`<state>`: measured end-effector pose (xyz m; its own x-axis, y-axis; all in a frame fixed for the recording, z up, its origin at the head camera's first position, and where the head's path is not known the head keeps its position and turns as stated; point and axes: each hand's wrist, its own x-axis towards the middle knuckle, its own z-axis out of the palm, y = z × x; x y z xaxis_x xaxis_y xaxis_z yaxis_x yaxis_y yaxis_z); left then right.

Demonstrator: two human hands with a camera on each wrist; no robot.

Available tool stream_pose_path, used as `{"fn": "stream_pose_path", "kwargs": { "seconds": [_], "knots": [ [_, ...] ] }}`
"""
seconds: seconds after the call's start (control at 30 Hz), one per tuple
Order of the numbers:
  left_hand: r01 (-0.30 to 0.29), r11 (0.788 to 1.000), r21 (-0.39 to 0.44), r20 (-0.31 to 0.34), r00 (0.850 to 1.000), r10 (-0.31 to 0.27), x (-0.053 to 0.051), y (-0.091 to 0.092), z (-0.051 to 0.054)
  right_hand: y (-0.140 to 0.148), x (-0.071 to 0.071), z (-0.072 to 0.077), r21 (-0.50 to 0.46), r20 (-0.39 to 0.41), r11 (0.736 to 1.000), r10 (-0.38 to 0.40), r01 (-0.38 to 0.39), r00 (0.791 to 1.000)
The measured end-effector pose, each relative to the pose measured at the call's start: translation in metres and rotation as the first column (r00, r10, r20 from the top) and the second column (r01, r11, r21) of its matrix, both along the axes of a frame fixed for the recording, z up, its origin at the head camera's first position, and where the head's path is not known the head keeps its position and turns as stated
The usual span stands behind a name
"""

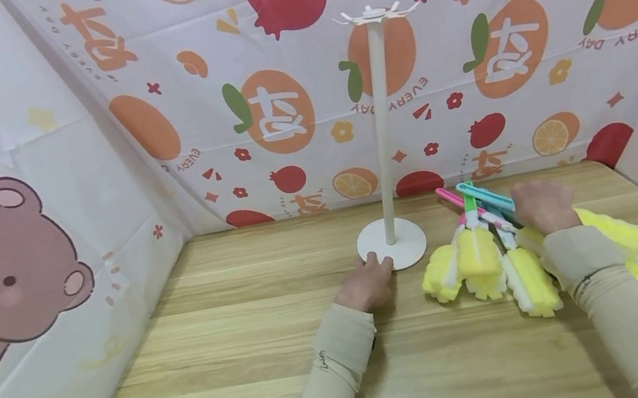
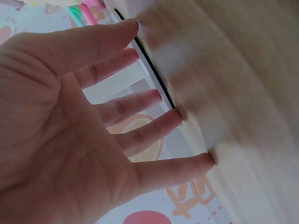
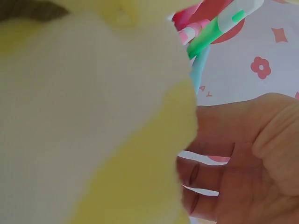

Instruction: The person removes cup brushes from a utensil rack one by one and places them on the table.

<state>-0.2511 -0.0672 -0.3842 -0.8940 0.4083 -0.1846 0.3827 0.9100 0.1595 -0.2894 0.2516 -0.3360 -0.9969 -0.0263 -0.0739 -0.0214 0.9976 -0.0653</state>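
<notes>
A white stand has a round base [image 1: 409, 255], a tall pole [image 1: 383, 122] and a ring of hooks [image 1: 375, 14] on top. My left hand [image 1: 370, 283] touches the near left edge of that base. In the left wrist view, its fingers [image 2: 149, 133] are spread and extended, with tips at the base's edge and tabletop. My right hand [image 1: 543, 205] is over a pile of sponge brushes, by a teal handle [image 1: 484, 196]. In the right wrist view, a yellow and white sponge head [image 3: 135, 154] hides its fingertips, so its hold is unclear.
The pile's other yellow sponge heads [image 1: 476, 255] lie right of the stand, with pink [image 1: 450, 196] and green handles among them. A fruit-print sheet [image 1: 299, 147] hangs behind the wooden table [image 1: 230, 347]. On the left hangs a bear-print sheet [image 1: 112, 207].
</notes>
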Motion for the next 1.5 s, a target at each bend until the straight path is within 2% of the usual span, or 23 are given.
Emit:
{"fn": "stream_pose_path", "kwargs": {
  "seconds": [0.43, 0.97, 1.27, 1.5],
  "knots": [
    [0.012, 1.000, 0.004, -0.028, 1.000, -0.012, 0.000, -0.001, -0.001, 0.010, 0.002, -0.002, -0.052, 0.000, 0.998, 0.029, -0.029, 1.000],
    [-0.005, 1.000, 0.002, -0.007, 1.000, 0.005, 0.000, 0.000, 0.000, 0.013, 0.001, 0.002, -0.085, 0.052, 0.996, 0.015, -0.011, 0.999],
    [0.000, 1.000, 0.000, -0.012, 1.000, 0.000, -0.001, 0.000, 0.000, 0.012, 0.006, -0.003, -0.128, -0.030, 0.991, 0.020, -0.024, 0.999],
    [0.002, 1.000, -0.001, -0.007, 1.000, -0.002, -0.001, 0.000, 0.000, 0.012, 0.012, -0.007, -0.184, -0.085, 0.983, -0.004, -0.012, 0.996]
  ]
}}
